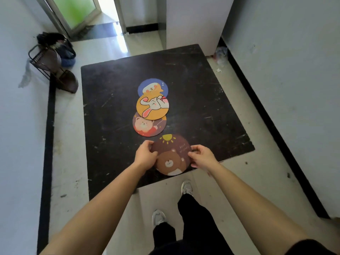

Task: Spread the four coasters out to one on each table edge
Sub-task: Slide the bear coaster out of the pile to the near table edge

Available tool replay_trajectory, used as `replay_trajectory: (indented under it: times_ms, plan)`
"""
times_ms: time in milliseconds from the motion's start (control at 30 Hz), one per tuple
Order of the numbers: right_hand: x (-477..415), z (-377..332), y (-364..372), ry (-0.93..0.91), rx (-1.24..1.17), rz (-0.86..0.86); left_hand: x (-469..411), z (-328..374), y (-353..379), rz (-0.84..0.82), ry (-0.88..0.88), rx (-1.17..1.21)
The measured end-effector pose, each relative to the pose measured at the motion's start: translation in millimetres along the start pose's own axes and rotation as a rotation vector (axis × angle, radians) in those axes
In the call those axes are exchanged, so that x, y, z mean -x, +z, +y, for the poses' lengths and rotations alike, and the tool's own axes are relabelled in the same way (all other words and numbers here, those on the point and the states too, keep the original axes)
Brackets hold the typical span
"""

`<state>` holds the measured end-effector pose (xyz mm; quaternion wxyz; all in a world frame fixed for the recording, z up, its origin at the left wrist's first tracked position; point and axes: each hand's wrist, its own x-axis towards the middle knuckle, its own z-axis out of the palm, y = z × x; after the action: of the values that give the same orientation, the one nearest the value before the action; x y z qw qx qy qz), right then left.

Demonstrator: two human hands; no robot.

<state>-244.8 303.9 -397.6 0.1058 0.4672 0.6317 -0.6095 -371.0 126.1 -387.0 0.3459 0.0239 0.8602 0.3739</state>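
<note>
Scuffed black table (pixel 193 85) carries four thin, light, seemingly stiff coasters; left hand (pixel 145 155) and right hand (pixel 201 156) pinch the brown bear coaster (pixel 172 155) at nine and three o'clock rims.

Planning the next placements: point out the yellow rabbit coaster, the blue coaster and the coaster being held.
Yellow rabbit coaster (pixel 152 107): head view, on the rabbit's body.
Blue coaster (pixel 152 86): head view, on its visible upper half.
Brown bear coaster (pixel 172 155): head view, its middle, between both hands.

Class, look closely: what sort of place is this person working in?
Probably an indoor entryway or corridor: a glass door, pale tiled floor with dark skirting, and a low black table holding cartoon coasters.
</note>
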Motion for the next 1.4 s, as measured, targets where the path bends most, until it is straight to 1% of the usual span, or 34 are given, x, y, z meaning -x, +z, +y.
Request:
replay_trajectory:
  times_ms: [100, 167, 300, 367, 467, 533, 667, 867, 1067, 1233, 1333, 1400]
  plan:
    - [-15.0, 15.7, 7.2, 0.001, 0.076, 0.041, -6.6, -8.7, 9.7, 0.041, -0.041, 0.125]
    - [-25.2, 21.8, 5.8, -0.006, 0.136, 0.068, -8.8, -13.0, 16.6, 0.044, -0.103, 0.199]
    - [-31.6, 21.8, 1.1, -0.016, 0.190, 0.103, -3.1, -25.9, 33.3, 0.044, -0.267, 0.208]
    - [-31.2, 18.1, 1.0, -0.024, 0.183, 0.064, -5.2, -30.2, 39.0, 0.035, -0.314, 0.241]
    - [-33.7, 16.1, 3.0, -0.059, 0.231, -0.065, -12.2, -31.4, 45.2, 0.023, -0.377, 0.341]
    - [-35.8, 17.8, 3.8, -0.068, 0.246, -0.088, -14.8, -34.8, 49.5, 0.009, -0.401, 0.374]
    - [-33.5, 23.0, 3.4, -0.071, 0.224, -0.079, -13.1, -40.6, 54.1, 0.016, -0.421, 0.395]
    - [-33.5, 31.6, 6.6, -0.107, 0.347, -0.094, -7.7, -44.2, 58.2, 0.017, -0.420, 0.398]
    - [-36.8, 36.5, 8.8, -0.126, 0.378, -0.090, -9.3, -47.9, 60.4, 0.005, -0.427, 0.398]
    - [-39.4, 33.7, 6.4, -0.099, 0.391, -0.117, -8.3, -45.9, 59.8, -0.016, -0.423, 0.385]
    - [-30.9, 22.3, 3.5, -0.129, 0.478, -0.143, -5.0, -42.2, 56.2, -0.051, -0.404, 0.292]
    - [-23.3, 9.7, -2.0, -0.177, 0.600, -0.148, -1.1, -30.2, 45.5, -0.073, -0.321, 0.148]
